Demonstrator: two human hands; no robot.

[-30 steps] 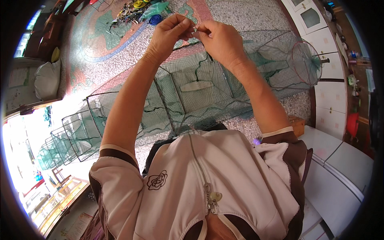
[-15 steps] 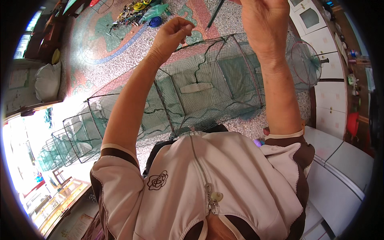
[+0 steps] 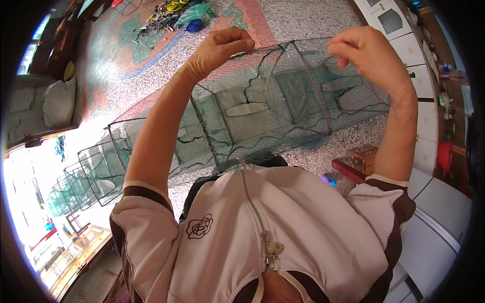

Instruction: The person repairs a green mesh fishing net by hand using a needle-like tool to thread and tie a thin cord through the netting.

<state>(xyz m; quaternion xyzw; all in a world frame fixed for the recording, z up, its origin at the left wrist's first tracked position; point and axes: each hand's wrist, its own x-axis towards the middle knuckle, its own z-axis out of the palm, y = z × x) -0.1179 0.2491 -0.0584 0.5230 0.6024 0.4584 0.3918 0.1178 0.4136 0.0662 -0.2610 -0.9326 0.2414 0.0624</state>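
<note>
A long green mesh fish trap (image 3: 247, 123) with several dark rectangular frames stretches across in front of me. My left hand (image 3: 222, 48) is at its far top edge, thumb and fingers pinched together; whatever they hold is too small to make out. Further right, my right hand (image 3: 366, 55) is curled, its thumb and fingertips closed near the far edge of the trap; what is in them, if anything, cannot be made out. A pale oblong patch (image 3: 247, 109) shows in the middle section of the mesh. The trap's right end is partly hidden behind my right hand and forearm.
A heap of small items with a green plastic bag (image 3: 196, 13) and a blue coil (image 3: 194, 26) lies on the speckled floor at the back. White cabinets (image 3: 411, 50) line the right side. A small wooden stool (image 3: 362, 157) stands beside my right forearm; a white appliance (image 3: 429, 247) is nearer.
My right hand has come down and to the right from the top edge. The thin dark pointed stick beside it is out of sight. My left hand has shifted slightly right and down.
</note>
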